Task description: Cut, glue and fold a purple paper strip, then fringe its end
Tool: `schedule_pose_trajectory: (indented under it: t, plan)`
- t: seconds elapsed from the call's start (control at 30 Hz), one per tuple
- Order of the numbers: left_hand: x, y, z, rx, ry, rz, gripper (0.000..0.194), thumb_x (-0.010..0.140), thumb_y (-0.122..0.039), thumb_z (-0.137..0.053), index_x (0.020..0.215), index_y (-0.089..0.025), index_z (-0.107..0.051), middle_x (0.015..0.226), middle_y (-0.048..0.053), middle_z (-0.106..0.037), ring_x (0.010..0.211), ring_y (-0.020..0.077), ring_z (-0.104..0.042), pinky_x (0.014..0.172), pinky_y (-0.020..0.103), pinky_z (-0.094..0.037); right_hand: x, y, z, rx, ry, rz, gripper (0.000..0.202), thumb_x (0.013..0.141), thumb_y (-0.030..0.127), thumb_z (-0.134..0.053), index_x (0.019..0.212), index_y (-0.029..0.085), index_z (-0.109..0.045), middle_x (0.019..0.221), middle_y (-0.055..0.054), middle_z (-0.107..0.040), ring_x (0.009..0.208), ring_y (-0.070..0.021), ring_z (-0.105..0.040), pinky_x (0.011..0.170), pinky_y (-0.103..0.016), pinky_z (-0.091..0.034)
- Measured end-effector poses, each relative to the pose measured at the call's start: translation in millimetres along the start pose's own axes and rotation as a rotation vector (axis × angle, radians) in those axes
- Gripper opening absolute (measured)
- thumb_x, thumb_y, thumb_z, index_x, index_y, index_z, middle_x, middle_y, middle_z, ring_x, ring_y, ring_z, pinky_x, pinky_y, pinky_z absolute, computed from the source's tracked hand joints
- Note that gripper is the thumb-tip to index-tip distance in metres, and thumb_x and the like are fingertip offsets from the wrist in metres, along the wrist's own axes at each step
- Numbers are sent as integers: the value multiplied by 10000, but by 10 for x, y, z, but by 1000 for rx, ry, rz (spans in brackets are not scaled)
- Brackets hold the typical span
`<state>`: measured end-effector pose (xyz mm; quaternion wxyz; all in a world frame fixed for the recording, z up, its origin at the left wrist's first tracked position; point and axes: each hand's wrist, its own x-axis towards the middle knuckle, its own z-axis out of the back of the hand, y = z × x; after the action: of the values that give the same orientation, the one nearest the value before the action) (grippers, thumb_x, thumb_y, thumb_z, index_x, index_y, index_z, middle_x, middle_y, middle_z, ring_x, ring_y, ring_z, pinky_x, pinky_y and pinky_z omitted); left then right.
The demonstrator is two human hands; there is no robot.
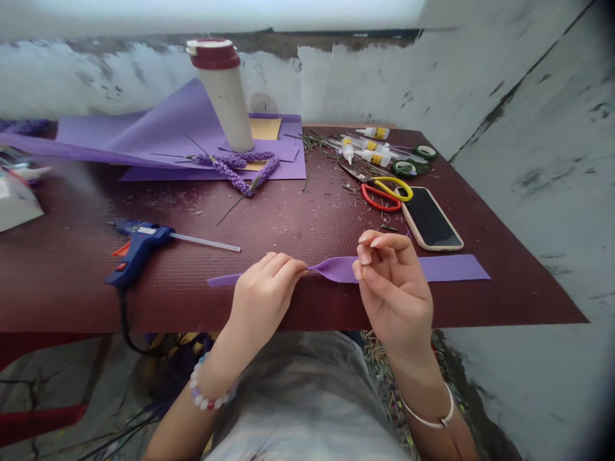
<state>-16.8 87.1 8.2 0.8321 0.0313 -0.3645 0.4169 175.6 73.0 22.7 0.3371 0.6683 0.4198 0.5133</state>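
Pinching a purple strip (454, 267) is the left hand (263, 289), the right hand (398, 291) curled, its hold unclear, bottle labels (377, 159) illegible.

Strip (456, 267) in front, glue gun (141, 250) left, phone (433, 219) right, cup (228, 105) behind

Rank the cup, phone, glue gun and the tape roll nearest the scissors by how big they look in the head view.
1. Cup
2. Glue gun and phone: too alike to rank, as the gun has an irregular outline and the phone is a compact block
3. Tape roll
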Motion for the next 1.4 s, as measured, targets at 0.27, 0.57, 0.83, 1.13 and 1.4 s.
schedule_pose_trajectory:
  t: [0.27,0.57,0.83,1.13,1.4]
  plan:
    - [-13,11,-4,7,2,-16,154,1020,-175,-599,895,-174,-688,796,24,-721,739,169,-651,705,290,-507,-62,-6,-51,14,57,27,244,869,186,-661,1047,311,-551,1114,-46,-542,810,-170,-502,664,-296,-535]
    - [-16,1,16,14,22,-27,161,1028,-177,-585,904,-181,-688,793,22,-718,742,168,-650,704,289,-508,-91,4,-82,123,49,-3,289,821,207,-744,1030,296,-565,1019,-29,-524,754,-144,-511,577,-255,-485]
    - [5,24,63,-1,80,-127,176,1038,-141,-541,926,-170,-673,828,32,-721,752,191,-604,752,332,-487,-75,8,-123,233,18,-42,293,855,183,-728,812,258,-447,800,32,-404,669,-131,-503,567,-251,-475]
    - [13,19,70,7,98,-120,197,1043,-137,-519,933,-191,-673,837,32,-722,754,187,-607,756,334,-485,-90,29,-132,220,42,-46,259,919,292,-693,853,272,-444,775,33,-461,607,-132,-526,501,-240,-469]
    - [7,27,65,4,102,-130,187,1042,-129,-516,945,-178,-668,838,36,-720,760,194,-606,754,340,-484,-112,7,-139,224,61,-33,224,951,263,-668,883,276,-455,776,36,-497,615,-131,-561,518,-243,-505]
